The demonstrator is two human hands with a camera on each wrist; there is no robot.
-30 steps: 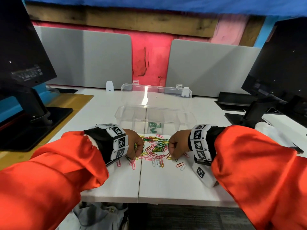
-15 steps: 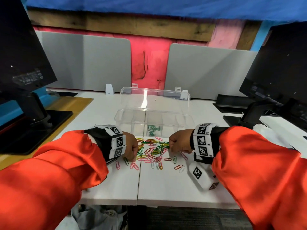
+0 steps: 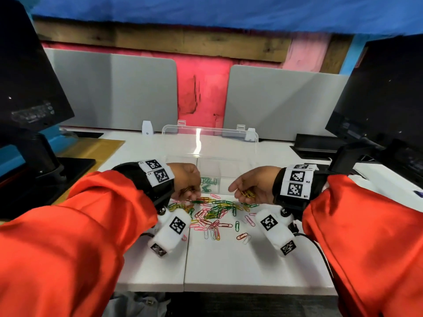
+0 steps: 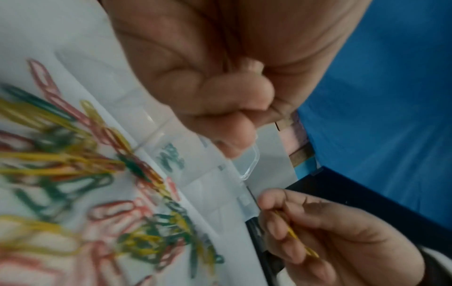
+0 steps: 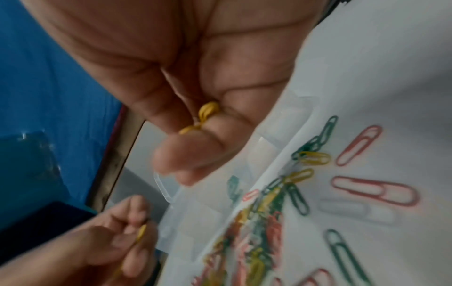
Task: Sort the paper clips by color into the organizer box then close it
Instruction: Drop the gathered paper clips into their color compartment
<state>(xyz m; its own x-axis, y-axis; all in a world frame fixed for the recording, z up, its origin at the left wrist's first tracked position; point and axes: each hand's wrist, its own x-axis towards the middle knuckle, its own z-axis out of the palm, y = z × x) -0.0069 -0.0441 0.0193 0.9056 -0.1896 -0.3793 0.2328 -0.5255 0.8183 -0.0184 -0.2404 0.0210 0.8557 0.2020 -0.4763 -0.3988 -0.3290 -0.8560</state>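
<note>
Two hands hover mid-frame over the desk: the right hand cradles several yellow clips in curled fingers, and the left hand pinches one yellow clip. One loose multicolored pile lies at lower center, just below the one open organizer box, which holds a few green clips.

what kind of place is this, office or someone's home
Most likely an office workstation: grey desk partition panels stand along the back of the white desk, and black monitors on stands flank it on both sides.

White desk carries loose paper clips, clear organizer box, monitor stands.
</note>
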